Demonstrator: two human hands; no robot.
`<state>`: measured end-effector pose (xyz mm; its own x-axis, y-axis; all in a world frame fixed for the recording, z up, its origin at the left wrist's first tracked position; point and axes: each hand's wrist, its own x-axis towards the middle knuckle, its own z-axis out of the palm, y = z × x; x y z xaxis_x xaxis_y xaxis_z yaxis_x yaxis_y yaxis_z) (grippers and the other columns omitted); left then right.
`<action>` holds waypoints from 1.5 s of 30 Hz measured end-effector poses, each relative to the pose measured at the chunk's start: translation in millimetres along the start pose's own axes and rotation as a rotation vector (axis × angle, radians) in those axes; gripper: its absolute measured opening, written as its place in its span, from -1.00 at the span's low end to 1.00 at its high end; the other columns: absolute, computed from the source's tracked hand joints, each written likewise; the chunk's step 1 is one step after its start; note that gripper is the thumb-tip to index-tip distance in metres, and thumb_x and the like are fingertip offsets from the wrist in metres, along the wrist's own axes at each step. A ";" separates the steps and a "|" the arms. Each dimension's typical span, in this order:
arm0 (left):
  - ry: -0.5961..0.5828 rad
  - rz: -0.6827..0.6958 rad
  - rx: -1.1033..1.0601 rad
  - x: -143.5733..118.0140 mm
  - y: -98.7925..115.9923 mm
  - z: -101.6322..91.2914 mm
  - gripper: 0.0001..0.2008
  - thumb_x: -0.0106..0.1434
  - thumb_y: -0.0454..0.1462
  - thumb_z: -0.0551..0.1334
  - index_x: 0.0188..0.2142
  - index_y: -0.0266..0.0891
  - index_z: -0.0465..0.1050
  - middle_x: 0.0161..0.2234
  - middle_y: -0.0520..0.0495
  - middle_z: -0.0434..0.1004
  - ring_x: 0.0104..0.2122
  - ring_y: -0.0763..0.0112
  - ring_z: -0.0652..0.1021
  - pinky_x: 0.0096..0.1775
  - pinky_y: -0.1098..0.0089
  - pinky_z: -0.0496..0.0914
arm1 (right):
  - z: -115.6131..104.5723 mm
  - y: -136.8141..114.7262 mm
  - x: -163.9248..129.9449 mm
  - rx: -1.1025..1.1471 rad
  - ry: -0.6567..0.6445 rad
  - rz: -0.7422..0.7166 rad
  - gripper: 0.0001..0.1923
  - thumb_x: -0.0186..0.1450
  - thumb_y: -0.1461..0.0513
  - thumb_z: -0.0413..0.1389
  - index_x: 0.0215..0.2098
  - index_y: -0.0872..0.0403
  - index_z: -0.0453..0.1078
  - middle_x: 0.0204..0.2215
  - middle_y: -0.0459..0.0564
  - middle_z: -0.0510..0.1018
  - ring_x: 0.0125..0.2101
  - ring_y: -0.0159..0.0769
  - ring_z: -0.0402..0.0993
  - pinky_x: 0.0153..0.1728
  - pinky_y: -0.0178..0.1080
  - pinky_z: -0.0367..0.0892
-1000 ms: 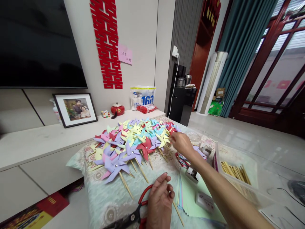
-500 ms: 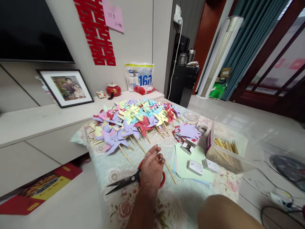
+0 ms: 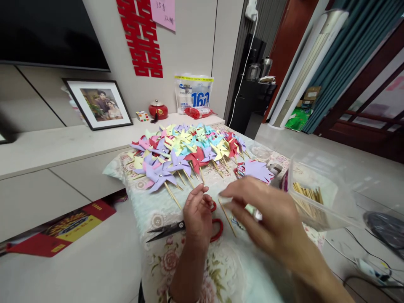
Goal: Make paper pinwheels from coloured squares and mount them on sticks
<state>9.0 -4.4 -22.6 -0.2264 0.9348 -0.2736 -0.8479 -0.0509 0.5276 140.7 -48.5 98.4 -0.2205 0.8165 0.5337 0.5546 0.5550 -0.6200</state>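
My left hand (image 3: pixel 197 212) rests on the floral tablecloth (image 3: pixel 221 269), its loosely curled fingers over the red handles of black scissors (image 3: pixel 167 229). A thin wooden stick (image 3: pixel 230 223) lies just right of its fingertips. My right hand (image 3: pixel 265 216) is blurred. It hovers over the table's middle, and its thumb and fingers meet near the stick's upper end. Something small and pale shows at its tips, but I cannot make it out. A heap of coloured paper pinwheels (image 3: pixel 186 151) on sticks covers the far part of the table.
A clear plastic box (image 3: pixel 318 221) of wooden sticks stands at the right edge, with purple paper squares (image 3: pixel 259 168) beside it. Behind the table a low cabinet (image 3: pixel 47 147) carries a framed photo (image 3: pixel 99 103) and a red pot (image 3: pixel 158 110). Cables (image 3: pixel 369 265) lie on the floor at right.
My right hand left the pinwheel heap, dropped out of view, then came back in over the table's middle. My left hand stayed on the scissors. The camera tilted down.
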 end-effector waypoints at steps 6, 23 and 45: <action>0.084 0.248 0.202 -0.3 -0.6 1.9 -0.79 0.01 -0.30 0.35 -0.30 -0.29 0.54 -0.39 -0.02 0.59 -0.58 0.59 0.41 -0.45 0.46 0.29 | 14.3 64.9 24.3 -0.581 -0.479 0.340 -0.85 0.30 0.27 0.12 -0.34 0.06 0.55 -0.36 0.02 0.66 -0.33 -0.18 0.56 -0.39 -0.25 0.23; 0.010 0.178 0.508 -6.8 -1.8 -2.6 -0.72 0.07 -0.21 0.36 -0.23 -0.29 0.54 -0.34 -0.07 0.58 -0.41 0.44 0.52 -0.32 0.40 0.40 | 51.5 59.1 -9.1 -0.419 -0.425 0.369 -0.81 0.27 0.29 0.02 -0.40 0.09 0.47 -0.43 -0.01 0.63 -0.42 -0.31 0.51 -0.41 -0.34 0.20; -0.110 -0.136 0.322 -104.7 45.6 -17.2 -0.73 0.01 -0.18 0.46 -0.32 -0.31 0.64 -0.46 -0.05 0.52 -0.56 0.60 0.33 -0.52 0.53 0.18 | 97.7 62.1 -50.8 -0.354 -0.519 -0.082 -0.89 0.35 0.33 0.09 -0.18 0.10 0.44 -0.17 0.08 0.45 -0.12 -0.16 0.31 -0.12 -0.16 0.29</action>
<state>-14.2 -110.7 16.2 -0.0543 0.9585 -0.2799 -0.6686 0.1733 0.7231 108.0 -40.0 -23.5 -0.5848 0.7936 0.1681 0.7313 0.6055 -0.3139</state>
